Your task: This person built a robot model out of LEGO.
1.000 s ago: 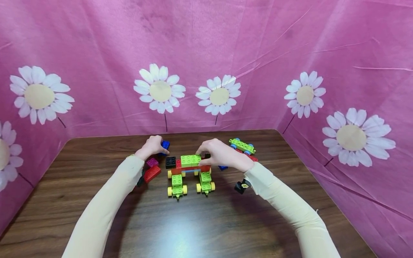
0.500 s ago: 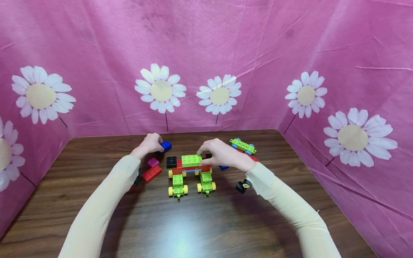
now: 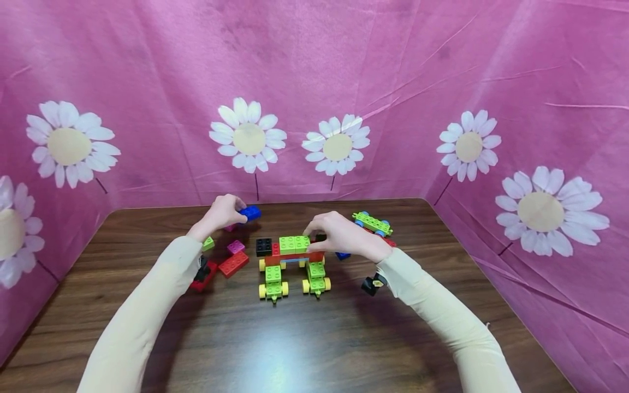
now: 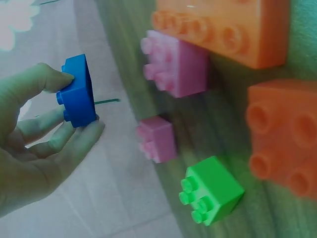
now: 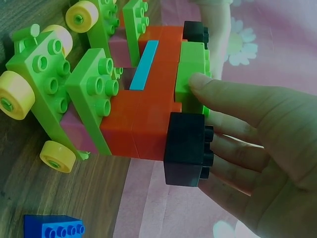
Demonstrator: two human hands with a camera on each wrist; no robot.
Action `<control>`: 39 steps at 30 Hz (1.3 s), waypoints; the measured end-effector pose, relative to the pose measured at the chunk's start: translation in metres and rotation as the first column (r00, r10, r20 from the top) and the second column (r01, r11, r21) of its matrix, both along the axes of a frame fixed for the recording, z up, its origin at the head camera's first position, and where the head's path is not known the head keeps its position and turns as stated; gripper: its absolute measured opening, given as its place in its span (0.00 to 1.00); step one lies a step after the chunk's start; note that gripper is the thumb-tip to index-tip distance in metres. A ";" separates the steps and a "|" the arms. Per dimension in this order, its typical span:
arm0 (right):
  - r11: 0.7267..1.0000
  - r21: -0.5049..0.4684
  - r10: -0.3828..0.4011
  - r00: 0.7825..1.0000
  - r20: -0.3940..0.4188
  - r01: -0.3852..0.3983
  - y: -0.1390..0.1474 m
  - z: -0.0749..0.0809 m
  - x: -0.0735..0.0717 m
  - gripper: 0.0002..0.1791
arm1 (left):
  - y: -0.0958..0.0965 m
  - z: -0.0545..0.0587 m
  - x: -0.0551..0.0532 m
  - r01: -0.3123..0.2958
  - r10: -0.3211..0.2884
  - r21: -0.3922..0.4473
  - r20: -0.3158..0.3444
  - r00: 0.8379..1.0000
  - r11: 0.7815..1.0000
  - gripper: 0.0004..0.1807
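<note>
My left hand (image 3: 219,215) pinches a blue toy brick (image 3: 252,212) above the table's far left part. In the left wrist view, the thumb lies on one side of that brick (image 4: 78,94) and fingertips on the other. My right hand (image 3: 338,233) holds the right end of a brick-built model on yellow wheels (image 3: 272,274). Seen from the right wrist, the thumb touches a lime brick (image 5: 190,67) on the model's top, beside a black brick (image 5: 184,148). The other fingers are partly hidden behind these bricks. Red bricks (image 5: 143,119) form the model's body.
Left of the model lie a red brick (image 3: 233,265), a magenta brick (image 3: 236,247), a lime brick (image 3: 208,243) and another red brick (image 3: 210,273). A lime wheeled base (image 3: 372,222) stands at the back right, and a blue brick (image 3: 343,255) sits behind my right hand.
My left hand has risen and shifted slightly left, lifting the blue brick off the table. More loose bricks show around the left sleeve. The right hand keeps its place on the model.
</note>
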State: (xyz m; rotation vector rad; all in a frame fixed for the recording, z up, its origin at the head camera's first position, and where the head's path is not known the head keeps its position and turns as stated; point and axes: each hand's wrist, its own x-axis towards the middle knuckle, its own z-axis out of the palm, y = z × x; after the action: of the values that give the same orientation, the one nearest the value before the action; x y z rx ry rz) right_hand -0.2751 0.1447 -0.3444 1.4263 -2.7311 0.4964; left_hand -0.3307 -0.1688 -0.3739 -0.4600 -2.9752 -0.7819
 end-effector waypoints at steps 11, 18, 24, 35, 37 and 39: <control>1.000 -0.012 -0.017 1.000 0.016 0.017 0.004 0.001 0.001 0.15 | 0.004 0.040 0.023 0.047 -0.047 0.099 -0.006 0.999 0.994 0.21; 0.999 -0.017 -0.027 1.000 0.016 0.027 0.005 -0.001 0.000 0.16 | 0.016 0.053 0.041 0.116 -0.116 0.118 -0.008 0.993 0.986 0.21; 0.999 -0.033 -0.018 1.000 0.010 0.018 0.005 0.000 0.000 0.15 | 0.026 0.055 0.054 0.198 -0.196 0.126 -0.027 0.980 0.972 0.20; 0.999 -0.040 -0.019 0.999 0.032 0.020 0.004 0.000 -0.001 0.15 | 0.045 0.051 0.071 0.281 -0.289 0.210 0.008 0.957 0.937 0.19; 0.999 -0.042 -0.018 0.999 0.035 0.019 0.005 0.000 -0.001 0.15 | 0.048 0.048 0.073 0.301 -0.311 0.215 0.011 0.950 0.929 0.19; 0.999 -0.043 -0.018 0.999 0.035 0.019 0.005 0.001 -0.001 0.15 | 0.052 0.046 0.075 0.316 -0.328 0.221 0.016 0.945 0.923 0.19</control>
State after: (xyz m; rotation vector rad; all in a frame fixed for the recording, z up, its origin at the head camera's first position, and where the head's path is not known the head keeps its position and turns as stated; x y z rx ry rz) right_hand -0.2758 0.1501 -0.3435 1.3945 -2.7391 0.5811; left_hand -0.2562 -0.1172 -0.3281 -0.9442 -2.8480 -1.1454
